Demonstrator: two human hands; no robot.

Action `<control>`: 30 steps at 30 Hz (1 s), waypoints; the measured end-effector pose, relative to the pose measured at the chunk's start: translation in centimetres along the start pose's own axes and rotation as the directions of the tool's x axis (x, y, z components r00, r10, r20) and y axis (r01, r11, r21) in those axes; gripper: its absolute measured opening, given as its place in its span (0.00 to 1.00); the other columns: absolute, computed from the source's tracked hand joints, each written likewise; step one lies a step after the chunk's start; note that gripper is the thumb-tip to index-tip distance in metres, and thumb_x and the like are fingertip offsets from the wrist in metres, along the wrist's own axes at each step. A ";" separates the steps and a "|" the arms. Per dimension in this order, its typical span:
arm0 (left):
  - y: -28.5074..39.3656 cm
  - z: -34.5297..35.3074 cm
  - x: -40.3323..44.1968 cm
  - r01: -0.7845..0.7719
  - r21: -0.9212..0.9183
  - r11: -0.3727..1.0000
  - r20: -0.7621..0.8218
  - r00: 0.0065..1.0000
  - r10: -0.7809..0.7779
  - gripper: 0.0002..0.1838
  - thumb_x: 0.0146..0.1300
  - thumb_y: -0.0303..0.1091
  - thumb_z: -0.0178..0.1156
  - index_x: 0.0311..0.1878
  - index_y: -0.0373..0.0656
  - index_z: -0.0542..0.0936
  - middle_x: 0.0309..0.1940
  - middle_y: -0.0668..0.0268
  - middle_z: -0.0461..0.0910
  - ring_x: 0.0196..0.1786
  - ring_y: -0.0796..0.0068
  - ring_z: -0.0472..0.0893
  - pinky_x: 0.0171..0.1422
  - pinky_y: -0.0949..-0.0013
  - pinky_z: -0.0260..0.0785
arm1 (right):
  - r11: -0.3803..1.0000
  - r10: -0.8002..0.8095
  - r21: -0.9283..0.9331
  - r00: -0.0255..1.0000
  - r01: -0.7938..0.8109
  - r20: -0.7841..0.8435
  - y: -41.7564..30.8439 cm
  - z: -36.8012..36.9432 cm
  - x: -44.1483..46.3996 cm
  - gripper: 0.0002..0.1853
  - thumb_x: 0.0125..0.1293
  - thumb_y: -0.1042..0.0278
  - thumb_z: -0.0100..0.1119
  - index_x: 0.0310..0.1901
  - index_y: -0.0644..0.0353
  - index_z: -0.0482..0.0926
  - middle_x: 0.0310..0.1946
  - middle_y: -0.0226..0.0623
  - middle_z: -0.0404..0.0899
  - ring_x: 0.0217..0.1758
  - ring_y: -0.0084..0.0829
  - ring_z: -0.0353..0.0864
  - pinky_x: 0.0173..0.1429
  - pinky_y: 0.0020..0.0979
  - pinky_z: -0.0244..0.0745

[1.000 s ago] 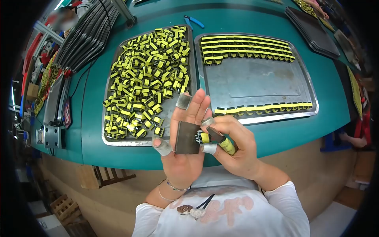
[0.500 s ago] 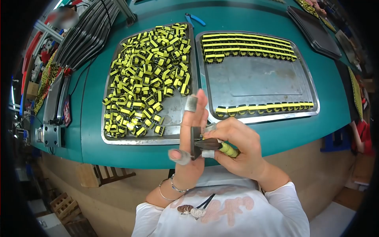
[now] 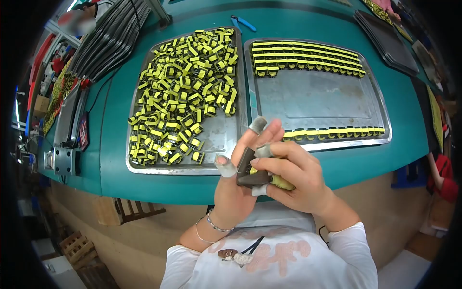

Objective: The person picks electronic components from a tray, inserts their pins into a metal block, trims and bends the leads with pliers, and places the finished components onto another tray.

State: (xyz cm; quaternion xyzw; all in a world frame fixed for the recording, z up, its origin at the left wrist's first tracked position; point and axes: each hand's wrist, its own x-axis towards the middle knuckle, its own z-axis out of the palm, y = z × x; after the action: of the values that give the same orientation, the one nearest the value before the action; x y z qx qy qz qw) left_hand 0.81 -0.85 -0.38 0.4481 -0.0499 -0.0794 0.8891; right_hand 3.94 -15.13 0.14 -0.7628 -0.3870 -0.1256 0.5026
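Note:
My left hand is palm up, its taped thumb and fingers stretched apart. Against its palm and finger bases stands a dark grey flat block. My right hand, fingertips wrapped in pale tape, is closed around a dark tapered tool with a yellow-green wrapped handle. The tool's dark end meets the block. A small yellow patch shows between them, too covered to identify. Beyond the hands, a metal tray bears a loose heap of small yellow-and-black coil parts.
A second metal tray at the right bears neat rows of the same parts and a front row. Blue-handled cutters lie behind. Dark trays are stacked at far right, with more trays at left.
Both hands have shifted slightly right, and the left fingers have tilted rightward. The block and tool have turned, and a right finger now reaches over the tool towards the block.

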 end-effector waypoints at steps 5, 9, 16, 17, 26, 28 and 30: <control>0.0 -1.3 -1.0 0.068 0.022 0.997 0.175 0.982 -0.071 0.47 0.70 0.64 0.45 0.77 0.39 0.44 0.76 0.46 0.51 0.77 0.54 0.55 0.77 0.57 0.51 | 0.939 -0.323 -0.123 0.947 0.321 0.006 1.6 0.1 -0.5 0.19 0.43 0.75 0.67 0.42 0.60 0.84 0.38 0.35 0.75 0.32 0.34 0.75 0.34 0.33 0.72; -0.1 -2.4 -1.3 -0.025 0.239 0.971 0.162 0.987 -0.015 0.30 0.77 0.45 0.44 0.72 0.33 0.59 0.65 0.44 0.70 0.69 0.58 0.69 0.72 0.60 0.60 | 0.915 -0.380 -0.148 0.925 0.375 -0.005 1.5 0.9 -1.1 0.18 0.44 0.73 0.66 0.41 0.61 0.84 0.36 0.35 0.73 0.30 0.31 0.74 0.30 0.30 0.69; 1.2 -3.4 -2.1 -0.168 0.533 0.829 -0.037 0.975 0.221 0.25 0.77 0.46 0.45 0.60 0.31 0.73 0.53 0.53 0.80 0.48 0.71 0.81 0.47 0.73 0.74 | 0.933 -0.319 -0.197 0.946 0.302 -0.061 0.2 0.2 -0.9 0.20 0.38 0.77 0.68 0.40 0.60 0.86 0.31 0.33 0.73 0.27 0.29 0.72 0.27 0.31 0.68; 2.4 -3.4 -2.0 -0.128 0.510 0.850 -0.191 0.947 0.257 0.21 0.76 0.43 0.46 0.56 0.34 0.77 0.49 0.58 0.82 0.39 0.80 0.79 0.38 0.79 0.71 | 0.939 -0.302 -0.202 0.948 0.278 -0.099 -0.1 -0.2 -0.7 0.21 0.37 0.78 0.69 0.40 0.60 0.86 0.30 0.32 0.73 0.26 0.29 0.72 0.26 0.31 0.67; 9.1 -8.6 -2.2 -0.291 0.924 -0.250 0.335 0.929 0.158 0.22 0.43 0.13 0.61 0.44 0.40 0.83 0.45 0.61 0.85 0.36 0.64 0.81 0.41 0.67 0.75 | 0.924 0.089 -0.370 0.995 -0.097 -0.037 4.2 -6.9 5.0 0.17 0.50 0.85 0.61 0.43 0.63 0.78 0.37 0.41 0.78 0.38 0.44 0.79 0.41 0.35 0.75; 8.7 -8.5 -1.9 -0.305 0.881 -0.361 0.373 0.919 0.132 0.19 0.44 0.15 0.63 0.42 0.42 0.83 0.44 0.65 0.85 0.33 0.64 0.80 0.37 0.66 0.74 | 0.887 0.086 -0.452 0.996 -0.092 -0.032 7.1 -7.1 6.2 0.16 0.52 0.82 0.62 0.44 0.61 0.78 0.40 0.40 0.78 0.39 0.45 0.80 0.42 0.37 0.75; 8.1 -8.4 -1.6 -0.311 0.868 -0.388 0.384 0.914 0.126 0.18 0.45 0.16 0.63 0.42 0.42 0.84 0.43 0.65 0.85 0.32 0.65 0.80 0.36 0.66 0.74 | 0.852 0.094 -0.514 0.995 -0.098 -0.033 9.5 -6.9 7.0 0.15 0.54 0.80 0.63 0.45 0.60 0.78 0.42 0.39 0.78 0.41 0.45 0.80 0.43 0.39 0.75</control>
State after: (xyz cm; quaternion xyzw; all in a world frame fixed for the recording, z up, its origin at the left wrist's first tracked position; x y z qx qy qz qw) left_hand 1.41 10.79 1.18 0.9513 -0.2315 0.1478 0.1397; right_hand 16.81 -19.72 1.02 -0.8873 -0.2991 -0.2018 0.2874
